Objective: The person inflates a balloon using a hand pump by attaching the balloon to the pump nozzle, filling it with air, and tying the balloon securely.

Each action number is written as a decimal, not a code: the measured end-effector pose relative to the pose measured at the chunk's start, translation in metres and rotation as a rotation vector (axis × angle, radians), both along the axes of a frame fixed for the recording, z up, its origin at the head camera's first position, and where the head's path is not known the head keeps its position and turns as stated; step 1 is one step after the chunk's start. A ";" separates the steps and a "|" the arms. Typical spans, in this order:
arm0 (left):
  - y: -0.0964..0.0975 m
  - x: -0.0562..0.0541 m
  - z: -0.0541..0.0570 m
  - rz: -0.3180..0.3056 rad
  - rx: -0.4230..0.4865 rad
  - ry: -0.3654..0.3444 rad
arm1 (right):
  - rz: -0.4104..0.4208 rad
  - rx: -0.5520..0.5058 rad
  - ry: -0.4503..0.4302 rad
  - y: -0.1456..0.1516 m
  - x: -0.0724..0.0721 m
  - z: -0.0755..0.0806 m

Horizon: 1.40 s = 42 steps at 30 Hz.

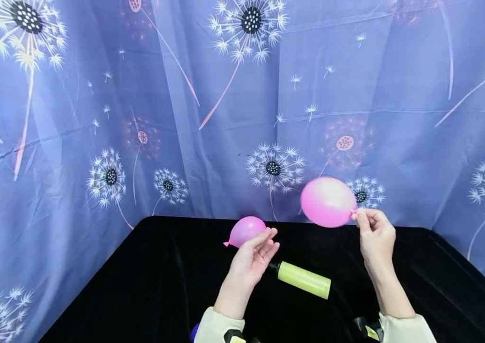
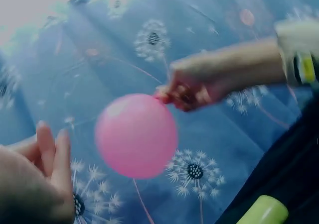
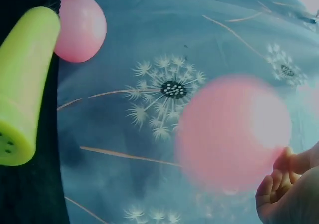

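My right hand [image 1: 377, 236] pinches the knotted neck of an inflated pink balloon [image 1: 327, 202], holding it up above the table in the head view. In the right wrist view the same balloon [image 3: 232, 133] is slightly blurred beside the curled fingers. My left hand [image 1: 251, 259] is raised with its fingers loosely extended and holds nothing. Just behind it a second pink balloon [image 1: 247, 230], also tied, sits toward the back of the table, partly covered by those fingers. Between the two hands lies a yellow-green balloon pump [image 1: 304, 279] with a black tip, on its side.
A black cloth [image 1: 148, 286] covers the table. Blue curtains [image 1: 225, 105] with dandelion prints hang behind and at both sides. Low in the head view, a bit of something blue-purple [image 1: 194, 332] shows by the left sleeve.
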<state>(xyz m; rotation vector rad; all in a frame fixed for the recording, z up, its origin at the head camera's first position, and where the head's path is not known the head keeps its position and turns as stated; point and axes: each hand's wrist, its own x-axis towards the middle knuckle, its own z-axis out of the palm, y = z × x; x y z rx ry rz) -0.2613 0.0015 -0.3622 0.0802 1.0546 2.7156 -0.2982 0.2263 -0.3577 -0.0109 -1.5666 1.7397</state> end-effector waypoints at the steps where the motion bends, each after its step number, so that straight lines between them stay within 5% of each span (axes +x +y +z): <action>1: 0.000 0.002 0.001 -0.040 -0.036 0.036 | 0.012 0.006 0.000 0.000 0.001 0.001; 4: 0.007 0.012 0.003 -0.157 -0.182 0.200 | 0.033 0.146 -0.028 -0.007 0.002 -0.002; 6: 0.013 0.017 0.004 -0.156 -0.228 0.297 | 0.064 0.208 -0.031 -0.018 0.004 -0.003; 11: 0.018 0.018 0.006 0.041 -0.161 0.399 | 0.159 0.363 -0.036 -0.047 0.015 -0.006; 13: 0.017 0.016 0.005 0.132 -0.207 0.425 | 0.194 0.413 -0.040 -0.056 0.020 -0.007; 15: 0.018 0.012 0.002 0.238 -0.366 0.498 | 0.229 0.447 -0.045 -0.063 0.024 -0.008; 21: 0.021 -0.001 -0.016 0.647 -1.077 0.812 | 0.327 0.539 -0.034 -0.072 0.032 -0.012; 25: 0.020 -0.008 -0.025 0.744 -1.280 0.906 | 0.359 0.594 -0.040 -0.069 0.032 -0.014; 30: 0.020 -0.011 -0.033 0.803 -1.344 1.005 | 0.381 0.648 -0.071 -0.064 0.033 -0.015; 34: 0.024 -0.010 -0.035 0.814 -1.316 1.012 | 0.318 0.673 0.015 -0.064 0.035 -0.015; 40: 0.027 0.002 -0.019 0.871 -1.248 1.111 | -0.039 0.644 0.413 -0.062 0.037 -0.006; 42: 0.030 0.009 -0.012 0.868 -1.232 1.141 | -0.159 0.586 0.466 -0.053 0.037 0.002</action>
